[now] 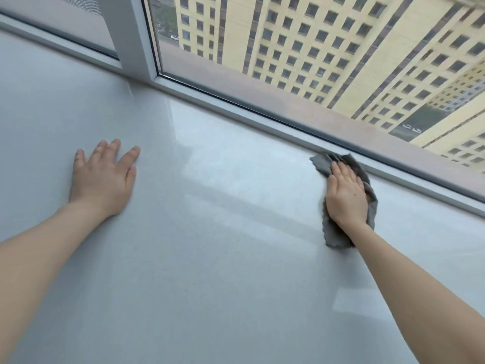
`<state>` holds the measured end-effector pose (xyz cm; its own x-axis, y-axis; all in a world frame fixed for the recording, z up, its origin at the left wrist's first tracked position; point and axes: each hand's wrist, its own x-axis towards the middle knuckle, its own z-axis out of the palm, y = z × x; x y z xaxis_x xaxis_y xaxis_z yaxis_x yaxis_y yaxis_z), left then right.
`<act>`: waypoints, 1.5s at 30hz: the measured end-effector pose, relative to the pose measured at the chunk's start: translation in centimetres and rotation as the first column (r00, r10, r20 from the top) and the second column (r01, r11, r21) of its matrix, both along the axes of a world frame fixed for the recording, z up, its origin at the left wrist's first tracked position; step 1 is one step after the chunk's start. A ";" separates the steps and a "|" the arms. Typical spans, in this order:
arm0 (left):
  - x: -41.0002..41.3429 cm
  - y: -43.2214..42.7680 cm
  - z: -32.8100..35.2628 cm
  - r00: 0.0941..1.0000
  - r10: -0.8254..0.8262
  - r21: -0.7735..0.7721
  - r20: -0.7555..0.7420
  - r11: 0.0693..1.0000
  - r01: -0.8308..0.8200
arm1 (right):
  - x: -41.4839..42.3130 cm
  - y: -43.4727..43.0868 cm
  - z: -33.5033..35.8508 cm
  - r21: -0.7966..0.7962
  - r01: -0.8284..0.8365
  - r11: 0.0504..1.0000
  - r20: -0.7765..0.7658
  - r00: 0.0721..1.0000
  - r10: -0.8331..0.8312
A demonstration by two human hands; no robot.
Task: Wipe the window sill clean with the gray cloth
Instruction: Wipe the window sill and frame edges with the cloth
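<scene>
The wide, glossy pale-grey window sill [223, 232] fills most of the view. A crumpled gray cloth [331, 233] lies on it at the right, its far end touching the window frame. My right hand [345, 193] lies flat on top of the cloth, fingers together and pointing toward the glass, pressing it onto the sill. My left hand [103, 174] rests palm down on the bare sill at the left, fingers spread, holding nothing.
A white window frame [236, 107] runs diagonally along the sill's far edge, with a vertical mullion [131, 35] at the upper left. Through the glass stand tall beige apartment buildings [341, 48].
</scene>
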<state>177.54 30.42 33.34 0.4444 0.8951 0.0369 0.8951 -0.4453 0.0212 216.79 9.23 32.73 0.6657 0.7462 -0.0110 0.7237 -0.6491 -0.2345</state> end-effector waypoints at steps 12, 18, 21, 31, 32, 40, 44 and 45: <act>1.9 -5.8 2.0 0.963 -0.097 0.010 0.251 0.995 0.098 | -10.6 -6.3 12.3 0.626 0.598 0.500 -0.666 0.744 -0.056; 3.9 -7.1 2.8 0.943 -0.143 0.015 0.301 0.989 0.146 | -8.9 -7.9 10.3 0.347 0.300 0.889 -0.416 0.898 -0.140; 5.1 -6.8 2.3 0.944 -0.163 -0.004 0.287 0.985 0.171 | -10.4 -8.3 7.1 0.173 0.014 0.985 -0.122 0.992 0.007; 11.4 -5.9 -0.4 0.954 -0.194 -0.100 0.230 0.970 0.221 | -8.7 -0.1 2.0 0.490 -0.086 0.867 -0.172 0.966 0.193; 11.7 -5.7 -0.7 0.956 -0.193 -0.089 0.222 0.972 0.217 | -9.2 2.2 2.4 0.534 -0.127 0.836 -0.115 0.969 0.221; 11.8 -5.8 -1.2 0.956 -0.196 -0.001 0.220 0.980 0.201 | -6.9 17.9 0.1 0.030 -0.769 0.638 0.216 0.628 0.748; 11.2 -5.8 -0.9 0.958 -0.198 -0.025 0.208 0.978 0.207 | -4.9 15.4 0.6 0.078 -0.748 0.659 0.225 0.657 0.719; 11.1 -5.9 -0.8 0.959 -0.195 -0.032 0.205 0.978 0.205 | -4.0 14.1 0.7 0.081 -0.743 0.664 0.229 0.662 0.714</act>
<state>188.69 24.47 32.50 0.6028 0.7918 0.0984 0.7632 -0.6082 0.2182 212.77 23.29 33.45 -0.1129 0.9728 0.2023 0.9838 0.1380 -0.1143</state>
